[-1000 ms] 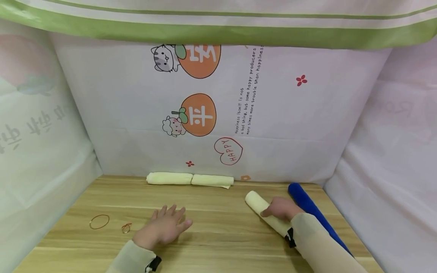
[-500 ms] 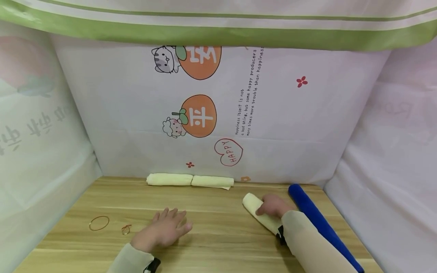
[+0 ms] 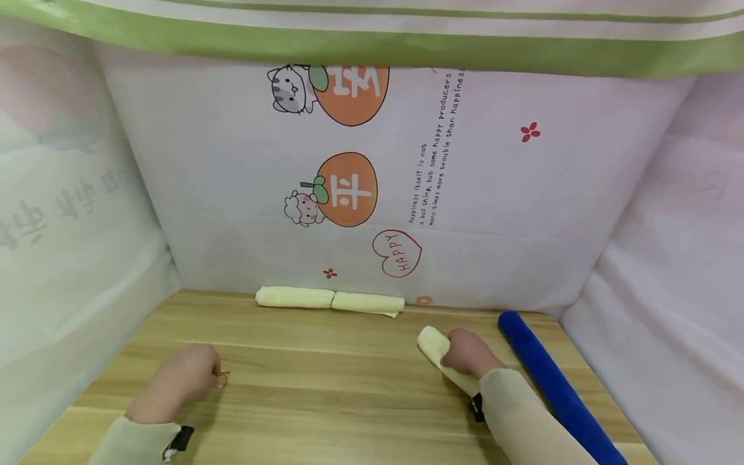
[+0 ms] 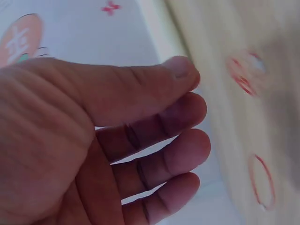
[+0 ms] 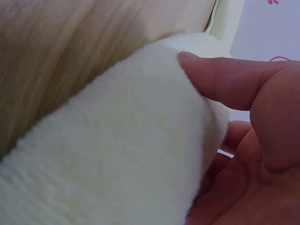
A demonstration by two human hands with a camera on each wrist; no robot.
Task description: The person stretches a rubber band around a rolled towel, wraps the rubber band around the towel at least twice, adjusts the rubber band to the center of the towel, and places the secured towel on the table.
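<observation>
1. the right hand (image 3: pixel 468 351) grips the cream roll (image 3: pixel 433 345) near its far end, back of the hand uppermost, on the right half of the tabletop (image 3: pixel 325 413); a hold like that probably stops the cloth loosening.
2. the left hand (image 3: pixel 181 376) holds nothing – its fingers are loosely curved, the thumb close to the index finger. it is just beside the twisted band (image 3: pixel 221 380), and the low reach seems suited to so small a thing.
3. the blue roll (image 3: pixel 558 384) lies slantwise at the right, partly behind the right sleeve (image 3: pixel 526 407). the back roll (image 3: pixel 293 297) rests along the foot of the printed wall (image 3: pixel 465 258), perhaps to leave the middle for working; whether it is one piece or two end to end, i cannot tell.
4. the left wrist view shows the round band (image 4: pixel 269 174), absent from the head view – probably covered by the left hand – and a gap between fingertips and twisted band.
5. the right wrist view alone shows the roll's fluffy nap and the thumb pressed against it, fingers around the other side.
</observation>
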